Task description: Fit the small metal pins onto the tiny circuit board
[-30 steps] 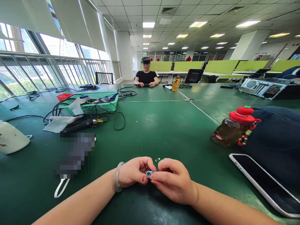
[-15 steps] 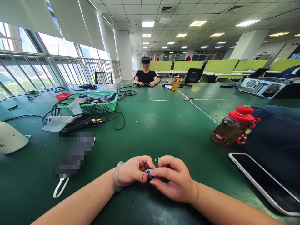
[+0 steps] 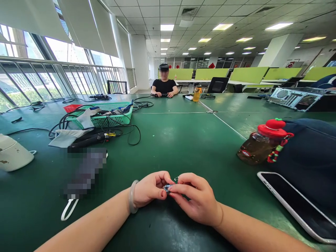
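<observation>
My left hand (image 3: pixel 150 189), with a pale bangle at its wrist, is closed, pinching a small blue-and-dark part (image 3: pixel 166 188) between thumb and fingers. Its kind is too small to make out. Thumb and fingertips of my right hand (image 3: pixel 196 196) press on the same part from the other side and hide much of it. A tiny pale rectangular piece (image 3: pixel 176 179) shows at my right index finger; whether the finger holds it or it lies beyond, I cannot tell. Both hands are just above the green table (image 3: pixel 168 150).
Left: a green basket (image 3: pixel 115 119) with cables and gloves, a blurred phone-like object (image 3: pixel 85 173) with a white strap, a cream container (image 3: pixel 13 154). Right: a red-lidded bottle (image 3: pixel 258 143), dark bag (image 3: pixel 312 157), tablet (image 3: pixel 296 206), computer case (image 3: pixel 296 98). A person (image 3: pixel 164 84) sits opposite.
Both hands have risen slightly with the small part, which looks a little more tilted. The fingers keep their pinch. The whole view has shifted very slightly.
</observation>
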The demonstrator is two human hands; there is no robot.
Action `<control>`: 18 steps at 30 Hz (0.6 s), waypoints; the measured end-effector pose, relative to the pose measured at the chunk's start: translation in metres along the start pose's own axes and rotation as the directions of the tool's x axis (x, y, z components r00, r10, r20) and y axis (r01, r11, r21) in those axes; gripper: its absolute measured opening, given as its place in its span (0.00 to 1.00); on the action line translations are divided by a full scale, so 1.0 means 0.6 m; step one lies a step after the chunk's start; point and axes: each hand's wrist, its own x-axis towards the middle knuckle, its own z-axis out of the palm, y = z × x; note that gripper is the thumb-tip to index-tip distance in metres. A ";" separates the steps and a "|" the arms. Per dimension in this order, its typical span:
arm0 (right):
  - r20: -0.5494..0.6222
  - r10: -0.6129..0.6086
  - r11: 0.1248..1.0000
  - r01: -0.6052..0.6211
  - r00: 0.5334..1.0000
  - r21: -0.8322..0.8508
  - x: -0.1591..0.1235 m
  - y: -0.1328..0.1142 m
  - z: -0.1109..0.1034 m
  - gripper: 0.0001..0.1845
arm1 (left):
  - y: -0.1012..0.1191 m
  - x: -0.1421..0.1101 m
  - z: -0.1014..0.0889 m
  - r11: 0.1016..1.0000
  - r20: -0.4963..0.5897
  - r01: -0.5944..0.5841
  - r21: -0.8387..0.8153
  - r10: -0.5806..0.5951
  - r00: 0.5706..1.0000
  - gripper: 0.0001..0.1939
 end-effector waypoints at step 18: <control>0.028 -0.027 0.988 0.031 0.999 -0.151 0.000 0.014 -0.001 0.13 | 0.006 0.003 0.002 0.990 -0.154 -0.067 0.125 0.086 0.984 0.21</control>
